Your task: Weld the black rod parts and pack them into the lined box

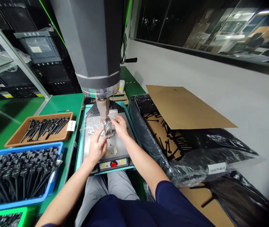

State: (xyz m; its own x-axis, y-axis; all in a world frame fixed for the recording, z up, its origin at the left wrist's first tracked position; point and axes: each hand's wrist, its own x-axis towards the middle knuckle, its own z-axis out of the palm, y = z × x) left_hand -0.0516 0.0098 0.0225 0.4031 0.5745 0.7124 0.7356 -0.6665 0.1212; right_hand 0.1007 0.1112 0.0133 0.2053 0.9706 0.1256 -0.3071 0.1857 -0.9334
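Observation:
My left hand (97, 146) reaches in from the left, its index finger and thumb stretched apart toward a small metal fixture (108, 129). On the other side, my right hand (120, 126) has its fingers extended, with the tips at the fixture's right edge. No held piece shows clearly in either hand. A metal horn (103, 107) of the grey press head (94, 47) comes down right above the fixture. Crinkled clear film (98, 124) lies around it. Under both hands is the metal base plate (113, 149), with a red button (113, 164) on its front.
To the left stand an orange tray (14, 137) and a blue bin (50, 186), both with black long-stemmed parts, and a green bin (24, 217). At right, a box lined with black plastic (146, 138) holds similar parts under a cardboard sheet (186, 107).

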